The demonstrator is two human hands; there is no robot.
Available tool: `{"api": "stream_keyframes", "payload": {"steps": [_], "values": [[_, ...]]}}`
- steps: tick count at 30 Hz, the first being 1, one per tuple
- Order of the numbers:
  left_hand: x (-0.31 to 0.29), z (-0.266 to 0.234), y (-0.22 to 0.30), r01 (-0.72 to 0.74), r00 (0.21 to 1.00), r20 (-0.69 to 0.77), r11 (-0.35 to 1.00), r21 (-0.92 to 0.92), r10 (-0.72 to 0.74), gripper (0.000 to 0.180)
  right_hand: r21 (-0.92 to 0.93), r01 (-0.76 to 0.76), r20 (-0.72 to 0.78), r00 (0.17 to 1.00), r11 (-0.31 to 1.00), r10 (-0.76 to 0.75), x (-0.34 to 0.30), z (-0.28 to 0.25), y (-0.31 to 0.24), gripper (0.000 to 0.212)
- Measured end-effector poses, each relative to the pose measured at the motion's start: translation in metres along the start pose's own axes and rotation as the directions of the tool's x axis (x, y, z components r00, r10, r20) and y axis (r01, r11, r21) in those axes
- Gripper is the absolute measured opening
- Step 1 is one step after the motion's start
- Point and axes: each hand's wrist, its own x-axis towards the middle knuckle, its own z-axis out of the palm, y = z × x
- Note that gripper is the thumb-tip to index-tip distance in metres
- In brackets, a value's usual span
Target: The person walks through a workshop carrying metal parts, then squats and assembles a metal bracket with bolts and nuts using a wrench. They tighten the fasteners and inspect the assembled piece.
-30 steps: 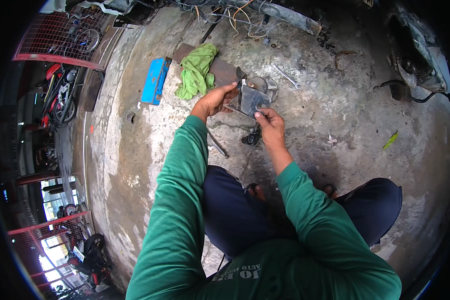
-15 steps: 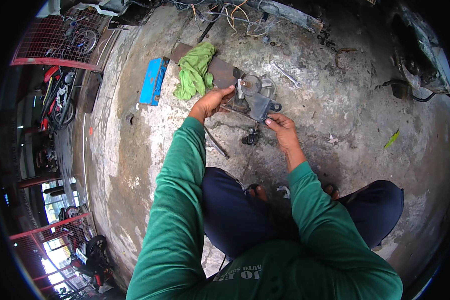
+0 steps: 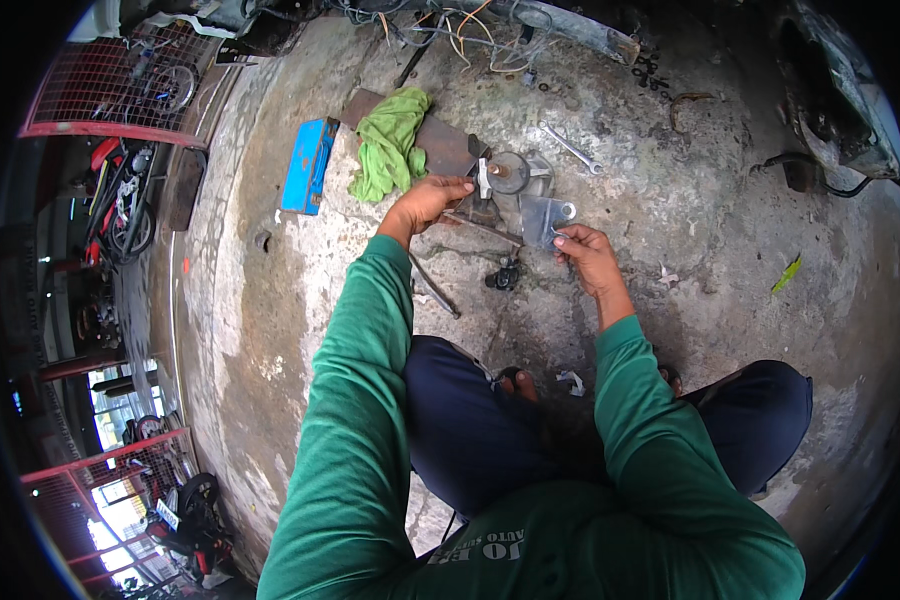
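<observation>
My right hand (image 3: 590,259) grips a flat grey metal plate (image 3: 542,217) by its lower right corner, tilted up off the floor. A round hole shows near the plate's upper right corner. My left hand (image 3: 427,205) is closed, its fingertips at a small pale metal piece (image 3: 484,178); what it holds, if anything, is unclear. Beside that piece sits a round grey disc-shaped part (image 3: 510,173) with a rusty stud in its middle. A thin metal bar (image 3: 488,229) lies below the left fingers. Near my feet is a small black part (image 3: 503,274).
A green cloth (image 3: 390,140) lies over a brown board (image 3: 450,145), with a blue metal box (image 3: 308,166) to its left. A combination wrench (image 3: 572,148) rests beyond the parts. A rod (image 3: 433,285) lies nearer me. Loose wires (image 3: 465,40) hang at the far edge. Motorcycles (image 3: 125,205) stand left.
My right hand has shifted right and slightly nearer, carrying the plate with it and turning its face, which looks lighter. The round disc part is more exposed. My left hand has barely moved.
</observation>
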Motion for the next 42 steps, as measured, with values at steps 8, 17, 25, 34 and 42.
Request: {"api": "stream_keyframes", "payload": {"steps": [8, 17, 25, 34, 42], "values": [[-0.002, 0.0, 0.005, -0.021, 0.997, 0.077, 0.998, 0.06, 0.016, 0.053, -0.038, -0.025, 0.073, 0.997, 0.999, 0.027, 0.002, -0.011, -0.009, 0.014], [-0.002, 0.002, 0.005, -0.032, 0.997, 0.073, 0.993, 0.112, 0.024, 0.059, 0.15, -0.031, 0.237, 0.971, 0.988, -0.006, -0.007, 0.004, -0.022, 0.013], [-0.005, 0.006, 0.009, -0.027, 0.996, 0.086, 0.997, 0.075, 0.021, 0.055, -0.017, 0.07, 0.053, 0.996, 0.997, -0.069, 0.003, 0.061, -0.016, 0.016], [-0.003, 0.006, 0.007, 0.025, 0.999, 0.023, 1.0, -0.002, -0.025, 0.053, -0.03, 0.065, -0.067, 0.995, 0.997, -0.067, 0.001, 0.087, -0.011, 0.02], [-0.002, 0.025, 0.022, -0.086, 0.996, 0.004, 0.981, 0.174, 0.086, 0.058, 0.107, -0.014, 0.13, 0.991, 0.994, 0.0, 0.003, 0.034, -0.026, 0.015]]}}
